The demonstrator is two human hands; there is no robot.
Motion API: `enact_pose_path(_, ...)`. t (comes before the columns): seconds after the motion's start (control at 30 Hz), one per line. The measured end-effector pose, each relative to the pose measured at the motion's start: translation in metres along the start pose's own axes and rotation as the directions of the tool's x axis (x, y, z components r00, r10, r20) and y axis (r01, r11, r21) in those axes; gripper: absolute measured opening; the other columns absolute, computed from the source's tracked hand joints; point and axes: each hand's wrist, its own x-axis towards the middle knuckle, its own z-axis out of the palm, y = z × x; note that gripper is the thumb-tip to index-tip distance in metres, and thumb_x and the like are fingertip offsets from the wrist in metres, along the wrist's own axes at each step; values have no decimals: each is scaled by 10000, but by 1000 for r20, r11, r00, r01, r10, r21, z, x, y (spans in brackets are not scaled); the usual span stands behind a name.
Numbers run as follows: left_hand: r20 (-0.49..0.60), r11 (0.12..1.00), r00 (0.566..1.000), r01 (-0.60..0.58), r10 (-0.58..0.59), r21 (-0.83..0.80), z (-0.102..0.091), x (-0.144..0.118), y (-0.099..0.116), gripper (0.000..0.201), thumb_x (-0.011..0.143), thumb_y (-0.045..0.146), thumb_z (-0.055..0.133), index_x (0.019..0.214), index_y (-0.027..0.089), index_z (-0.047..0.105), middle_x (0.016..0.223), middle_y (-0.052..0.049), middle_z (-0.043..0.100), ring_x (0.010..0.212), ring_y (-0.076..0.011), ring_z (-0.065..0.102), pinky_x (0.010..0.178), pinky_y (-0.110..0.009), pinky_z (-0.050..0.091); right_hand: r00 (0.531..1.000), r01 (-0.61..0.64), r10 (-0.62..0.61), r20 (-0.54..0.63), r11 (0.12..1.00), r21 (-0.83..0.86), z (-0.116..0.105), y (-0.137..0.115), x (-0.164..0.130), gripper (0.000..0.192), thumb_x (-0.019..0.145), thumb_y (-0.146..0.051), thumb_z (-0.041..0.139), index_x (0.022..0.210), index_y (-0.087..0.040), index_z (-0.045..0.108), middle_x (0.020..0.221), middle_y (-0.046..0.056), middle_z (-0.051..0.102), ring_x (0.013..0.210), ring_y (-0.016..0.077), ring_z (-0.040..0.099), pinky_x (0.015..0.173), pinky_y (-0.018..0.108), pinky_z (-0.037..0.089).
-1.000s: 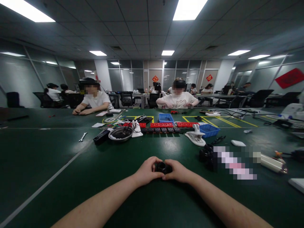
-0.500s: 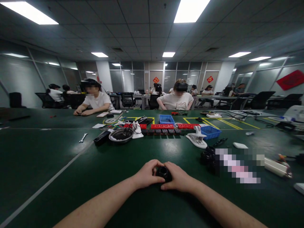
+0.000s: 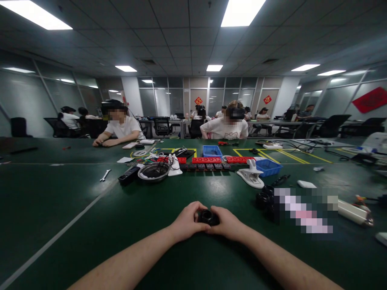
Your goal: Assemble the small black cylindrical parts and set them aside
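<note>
A: Surface, far left?
B: Dark green desk (image 3: 60,201), matte, with a pale line (image 3: 57,237) running diagonally from the near left edge toward the middle. A small spanner (image 3: 105,175) lies alone just left of that line's far end.

A: Centre?
B: Left hand (image 3: 188,221) and right hand (image 3: 226,222) meet over a small black round part (image 3: 208,217). Each grip is closed on it, fingers curled round its sides, thumbs near the top. The part sits low over the desk, near the front edge, roughly mid-frame; whether it touches the desk I cannot tell. Beyond it: a black box (image 3: 129,175), a round metal dish (image 3: 153,171) with dark wire in it, then a row of red and black blocks (image 3: 208,162).

A: Right side?
B: A blue tray (image 3: 211,151) behind the blocks, a second blue tray (image 3: 267,166) beside a white clamp-like object (image 3: 251,176). More black round parts (image 3: 263,196) cluster next to a blurred patch. A white cylinder (image 3: 353,212) lies further right. Yellow tape lines (image 3: 290,156) mark the far desk.

A: Room?
B: Open office, grid ceiling with lit panels (image 3: 240,12), glass partitions at the back, red decorations (image 3: 370,99) on the right wall. Two people in white shirts (image 3: 123,128) sit across the desk; others sit further back.
</note>
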Motion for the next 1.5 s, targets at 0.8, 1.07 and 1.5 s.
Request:
enact_pose_path(0.8,60,999,997,-44,46,-31,-1,0,-3,415,543,293,698,889,167,508,728,34,466,558,-77,402,491,-173,324,980,106,-137,142,972,209,-10,8,-1,295,579,-290,662,804,-156,526,734,-23,541,655,123,485,535,194,338)
enact_pose_path(1.07,-185,990,983,36,-10,140,7,-3,1,370,565,308,667,871,180,503,805,11,484,582,-101,436,525,-205,341,980,-159,124,-156,960,-231,12,-12,-1,339,615,-431,589,803,-171,479,754,43,553,675,180,516,524,233,312)
enact_pose_path(1.5,85,993,990,-113,115,-27,-5,-1,-2,392,611,257,648,968,177,507,820,10,481,554,-62,410,496,-169,344,972,193,-211,100,968,158,-15,6,-4,293,604,-272,646,862,-161,561,830,9,530,769,161,499,660,239,378)
